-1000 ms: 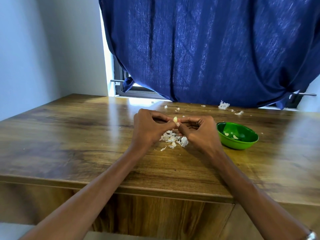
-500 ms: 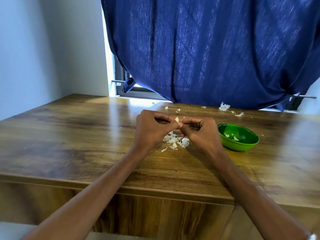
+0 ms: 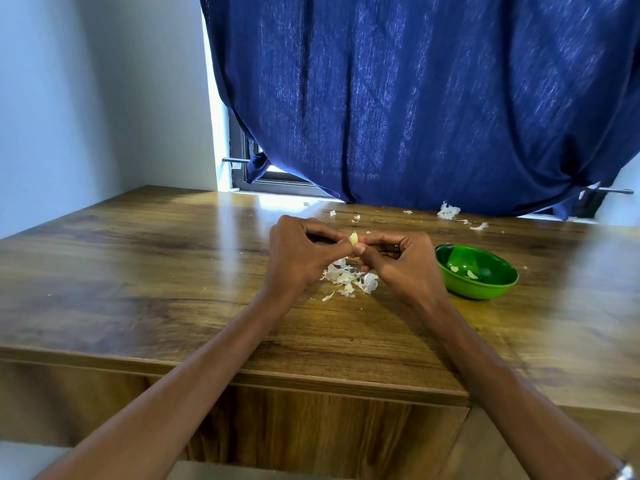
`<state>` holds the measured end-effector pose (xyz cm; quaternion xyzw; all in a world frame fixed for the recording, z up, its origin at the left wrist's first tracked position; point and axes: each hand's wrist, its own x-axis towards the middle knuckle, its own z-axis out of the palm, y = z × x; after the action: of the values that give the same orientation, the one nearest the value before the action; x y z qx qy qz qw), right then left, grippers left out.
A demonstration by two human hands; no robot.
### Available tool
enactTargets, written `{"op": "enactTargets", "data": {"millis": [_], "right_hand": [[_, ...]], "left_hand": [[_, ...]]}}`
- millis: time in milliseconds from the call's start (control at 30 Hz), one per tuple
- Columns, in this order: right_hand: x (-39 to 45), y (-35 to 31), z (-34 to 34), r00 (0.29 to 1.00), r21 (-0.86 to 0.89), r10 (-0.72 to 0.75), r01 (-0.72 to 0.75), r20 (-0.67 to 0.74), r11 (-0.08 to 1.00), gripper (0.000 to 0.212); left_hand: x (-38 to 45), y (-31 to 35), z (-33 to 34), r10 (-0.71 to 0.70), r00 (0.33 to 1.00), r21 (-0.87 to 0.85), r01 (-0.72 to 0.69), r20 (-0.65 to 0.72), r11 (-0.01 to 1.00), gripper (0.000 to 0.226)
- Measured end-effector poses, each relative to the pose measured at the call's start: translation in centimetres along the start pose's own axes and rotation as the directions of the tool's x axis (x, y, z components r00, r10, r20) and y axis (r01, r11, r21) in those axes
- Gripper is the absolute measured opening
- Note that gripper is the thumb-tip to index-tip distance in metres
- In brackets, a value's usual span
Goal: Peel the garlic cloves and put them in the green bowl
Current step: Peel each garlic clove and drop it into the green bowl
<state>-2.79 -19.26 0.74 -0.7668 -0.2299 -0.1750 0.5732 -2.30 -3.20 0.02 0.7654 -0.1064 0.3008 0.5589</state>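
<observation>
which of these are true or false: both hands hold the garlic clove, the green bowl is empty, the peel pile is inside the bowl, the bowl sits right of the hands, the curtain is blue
1. Both hands hold the garlic clove. True: the left hand and right hand pinch it.
2. The green bowl is empty. False: a few pale pieces lie in it.
3. The peel pile is inside the bowl. False: it lies on the table under the hands.
4. The bowl sits right of the hands. True.
5. The curtain is blue. True.
</observation>
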Motion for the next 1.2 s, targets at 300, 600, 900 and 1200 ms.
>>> {"op": "enactTargets", "data": {"millis": [300,600,900,1200], "right_hand": [[0.18,0.00,0.08,0.998,0.065,0.058,-0.057,-0.012,0.996,0.017],[0.07,0.19,0.18,1.000,-0.044,0.008,-0.009,-0.017,0.999,0.023],[-0.13,-0.15,0.10,1.000,-0.092,-0.020,0.020,-0.003,0.996,0.028],[-0.14,0.17,0.17,0.999,-0.087,0.026,-0.024,0.019,0.996,0.024]], "left_hand": [[0.00,0.08,0.19,0.010,1.000,-0.034,-0.010,0.000,0.999,0.011],[-0.06,-0.02,0.20,0.014,1.000,0.011,-0.014,-0.009,1.000,0.015],[-0.11,-0.11,-0.08,0.012,1.000,0.005,-0.012,0.009,1.000,0.016],[0.01,-0.52,-0.47,0.045,0.998,0.007,-0.045,0.051,0.999,0.012]]}}
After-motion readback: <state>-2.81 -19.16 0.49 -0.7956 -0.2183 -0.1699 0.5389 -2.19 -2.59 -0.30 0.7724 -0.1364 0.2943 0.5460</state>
